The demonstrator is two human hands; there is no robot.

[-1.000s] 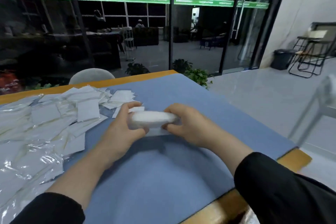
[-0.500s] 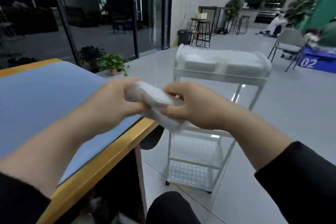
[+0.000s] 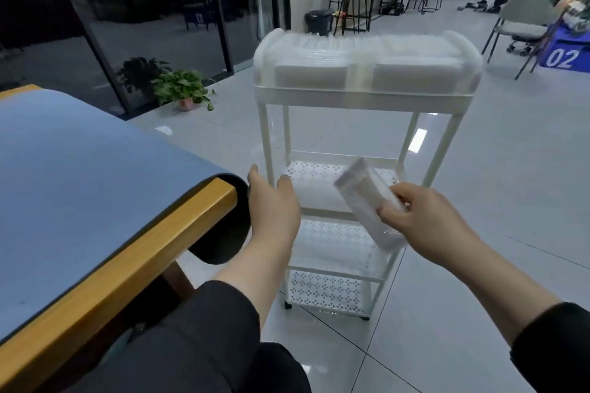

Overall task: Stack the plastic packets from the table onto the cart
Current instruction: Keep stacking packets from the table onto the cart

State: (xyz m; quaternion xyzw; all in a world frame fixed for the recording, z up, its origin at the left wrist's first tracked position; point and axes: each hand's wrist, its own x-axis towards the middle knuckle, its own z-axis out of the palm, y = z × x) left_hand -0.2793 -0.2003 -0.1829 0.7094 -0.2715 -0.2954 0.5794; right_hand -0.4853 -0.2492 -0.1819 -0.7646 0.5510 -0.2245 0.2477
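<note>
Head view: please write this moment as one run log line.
right hand: grips packet stack | left hand: open, holds nothing | cart: top tray full

Open floor around the cart; its top tier is packed full.

The white cart [image 3: 360, 99] stands on bare tiled floor, apart from the table [image 3: 134, 252] corner at near left, with a clear gap of floor between them. White packets [image 3: 367, 60] crowd the top tier from left rim to right rim. The perforated middle shelf [image 3: 319, 175] lies open between the slim corner posts, reachable from the near side. The left hand [image 3: 271, 201], fingers loosely spread, hangs in front of the left post; the right hand [image 3: 421, 217], pinching a stack of packets [image 3: 367, 201], fronts the right side.
</note>
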